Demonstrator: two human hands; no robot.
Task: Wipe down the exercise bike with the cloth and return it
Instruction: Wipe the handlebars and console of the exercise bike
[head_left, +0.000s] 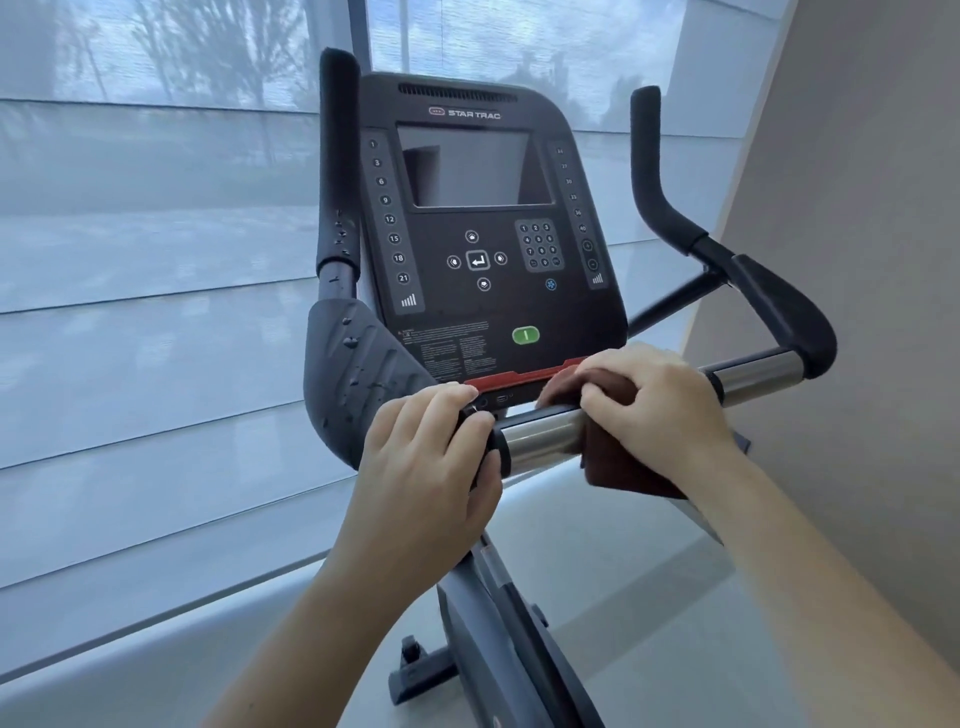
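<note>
The exercise bike's black console (488, 228) faces me, with a dark screen and keypad. Below it runs a horizontal handlebar (540, 439) with chrome sections. My left hand (431, 457) grips the black collar of the bar at its left part. My right hand (649, 405) presses a dark brown-red cloth (618, 467) around the bar just right of the bare chrome stretch; the cloth hangs down below the bar. Drops of liquid sit on the left black arm pad (358, 358).
Two upright black foam grips (338, 156) (649, 171) flank the console. The bike's frame and base foot (467, 649) go down to a pale floor. A window with sheer blinds (156, 260) lies behind, and a beige wall (857, 260) stands close on the right.
</note>
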